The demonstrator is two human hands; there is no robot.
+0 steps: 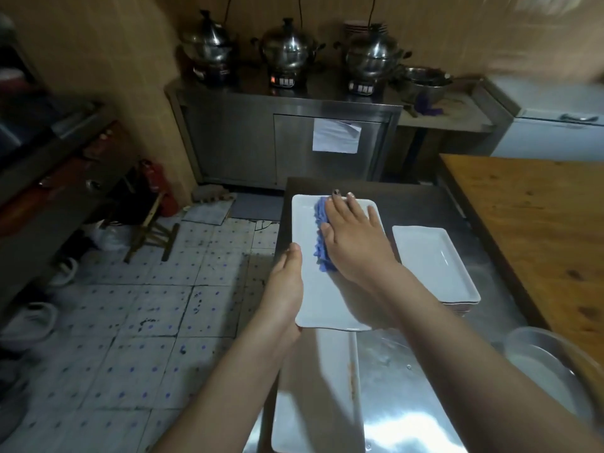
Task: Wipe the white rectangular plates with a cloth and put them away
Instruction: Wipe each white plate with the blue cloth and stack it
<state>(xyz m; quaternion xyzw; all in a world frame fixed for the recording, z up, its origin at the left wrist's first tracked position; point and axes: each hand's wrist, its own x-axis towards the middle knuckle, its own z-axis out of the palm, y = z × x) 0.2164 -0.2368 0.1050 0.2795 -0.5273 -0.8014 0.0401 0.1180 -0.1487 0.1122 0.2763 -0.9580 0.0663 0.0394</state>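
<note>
A white rectangular plate (307,223) is held above the steel counter at mid-frame. My left hand (286,282) grips its left edge, thumb on top. My right hand (351,237) lies flat on a blue cloth (322,237) and presses it onto the plate's upper half; the hand hides most of the cloth. A stack of white rectangular plates (434,259) sits to the right. Another white rectangular plate (317,403) lies on the counter near me, partly under my arms.
The steel counter (408,387) runs from me toward the far cabinet. A wooden table (539,223) borders it on the right, with a metal basin (539,364) at its near corner. Three lidded steel pots (287,47) stand on the far cabinet. Tiled floor (147,305) lies left.
</note>
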